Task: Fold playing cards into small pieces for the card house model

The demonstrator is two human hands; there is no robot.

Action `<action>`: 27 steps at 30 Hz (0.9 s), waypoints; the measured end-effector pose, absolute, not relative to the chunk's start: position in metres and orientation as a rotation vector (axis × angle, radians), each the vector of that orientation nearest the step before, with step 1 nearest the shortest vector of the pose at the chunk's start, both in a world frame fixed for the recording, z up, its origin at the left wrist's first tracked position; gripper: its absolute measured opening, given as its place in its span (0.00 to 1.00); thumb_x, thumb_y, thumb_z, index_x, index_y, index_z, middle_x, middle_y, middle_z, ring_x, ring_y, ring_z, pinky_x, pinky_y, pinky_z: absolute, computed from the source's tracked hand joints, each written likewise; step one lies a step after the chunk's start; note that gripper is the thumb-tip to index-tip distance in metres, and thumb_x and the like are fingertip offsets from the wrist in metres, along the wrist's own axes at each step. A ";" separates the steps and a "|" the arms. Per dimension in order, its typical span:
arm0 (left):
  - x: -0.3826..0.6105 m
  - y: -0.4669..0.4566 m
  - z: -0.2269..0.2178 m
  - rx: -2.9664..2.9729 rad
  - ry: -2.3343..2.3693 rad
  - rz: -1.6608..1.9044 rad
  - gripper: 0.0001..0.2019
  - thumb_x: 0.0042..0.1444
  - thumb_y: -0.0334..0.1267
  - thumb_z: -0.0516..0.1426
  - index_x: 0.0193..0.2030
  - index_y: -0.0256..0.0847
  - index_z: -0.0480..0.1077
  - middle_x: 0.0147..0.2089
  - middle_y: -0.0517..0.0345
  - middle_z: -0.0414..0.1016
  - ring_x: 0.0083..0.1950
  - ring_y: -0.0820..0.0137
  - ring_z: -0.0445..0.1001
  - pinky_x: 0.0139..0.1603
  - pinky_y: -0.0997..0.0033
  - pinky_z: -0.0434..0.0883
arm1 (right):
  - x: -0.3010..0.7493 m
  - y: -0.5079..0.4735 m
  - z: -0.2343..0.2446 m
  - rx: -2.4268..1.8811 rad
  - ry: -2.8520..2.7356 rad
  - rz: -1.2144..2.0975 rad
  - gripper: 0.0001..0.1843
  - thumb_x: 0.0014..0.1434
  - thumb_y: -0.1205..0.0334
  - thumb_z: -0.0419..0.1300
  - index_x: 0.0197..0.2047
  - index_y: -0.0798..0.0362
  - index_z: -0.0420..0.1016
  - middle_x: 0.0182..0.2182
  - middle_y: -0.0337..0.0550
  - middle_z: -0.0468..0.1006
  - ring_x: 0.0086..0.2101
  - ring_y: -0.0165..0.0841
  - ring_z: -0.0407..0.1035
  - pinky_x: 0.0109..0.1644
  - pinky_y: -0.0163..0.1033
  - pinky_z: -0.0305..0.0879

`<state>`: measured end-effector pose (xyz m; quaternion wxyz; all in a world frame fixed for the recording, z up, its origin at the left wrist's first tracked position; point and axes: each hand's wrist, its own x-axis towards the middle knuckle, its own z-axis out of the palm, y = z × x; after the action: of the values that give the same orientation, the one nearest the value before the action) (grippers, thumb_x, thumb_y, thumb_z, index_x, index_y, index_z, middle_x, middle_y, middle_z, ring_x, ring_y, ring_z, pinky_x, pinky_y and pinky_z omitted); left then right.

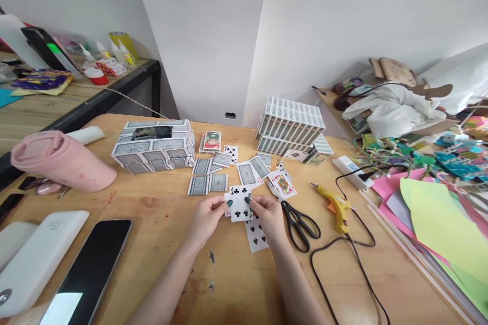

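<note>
Between my two hands, above the middle of the wooden table, is a four of clubs playing card (241, 205), its face toward me. My left hand (209, 216) pinches its left edge, where part of a red-marked card shows behind. At the right edge, my right hand (267, 213) grips it with thumb and fingers. Below lies a spade card (256, 236), partly covered by the right hand. Face-down cards (199, 185) and a face-up picture card (282, 183) lie just beyond. Black-handled scissors (300, 224) rest right of my right hand.
A box covered in cards (154, 147) stands at left, and stacked card packs (292, 124) at the back right. A yellow glue gun (337, 205) trails its cord on the right. A phone (89, 269), power bank (46, 259) and pink tumbler (64, 162) occupy the left.
</note>
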<state>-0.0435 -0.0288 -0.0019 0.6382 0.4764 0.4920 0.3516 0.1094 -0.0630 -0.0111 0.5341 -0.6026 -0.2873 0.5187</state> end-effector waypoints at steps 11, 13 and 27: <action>-0.051 -0.025 -0.001 1.156 1.089 0.786 0.13 0.49 0.40 0.57 0.39 0.37 0.75 0.39 0.52 0.78 0.36 0.67 0.75 0.39 0.69 0.71 | 0.105 -0.063 -0.007 -1.442 -0.686 1.203 0.15 0.43 0.52 0.65 0.27 0.57 0.77 0.19 0.41 0.77 0.21 0.32 0.70 0.25 0.34 0.63; -0.051 -0.025 -0.001 1.162 1.081 0.782 0.13 0.49 0.39 0.56 0.40 0.37 0.75 0.39 0.52 0.78 0.36 0.67 0.75 0.39 0.69 0.72 | 0.105 -0.064 -0.007 -1.450 -0.687 1.197 0.15 0.43 0.52 0.65 0.27 0.57 0.76 0.20 0.42 0.78 0.22 0.32 0.70 0.25 0.34 0.64; -0.051 -0.031 -0.007 1.451 1.352 0.935 0.12 0.50 0.40 0.55 0.37 0.38 0.75 0.37 0.53 0.79 0.39 0.64 0.76 0.41 0.68 0.72 | 0.088 -0.075 -0.009 -1.575 -1.219 0.808 0.10 0.56 0.57 0.54 0.30 0.54 0.71 0.21 0.40 0.76 0.22 0.30 0.69 0.25 0.31 0.61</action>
<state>-0.0506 -0.0312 -0.0069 0.4567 0.5887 0.5486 0.3794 0.0877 -0.0750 -0.0092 0.4761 -0.6444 -0.4987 0.3307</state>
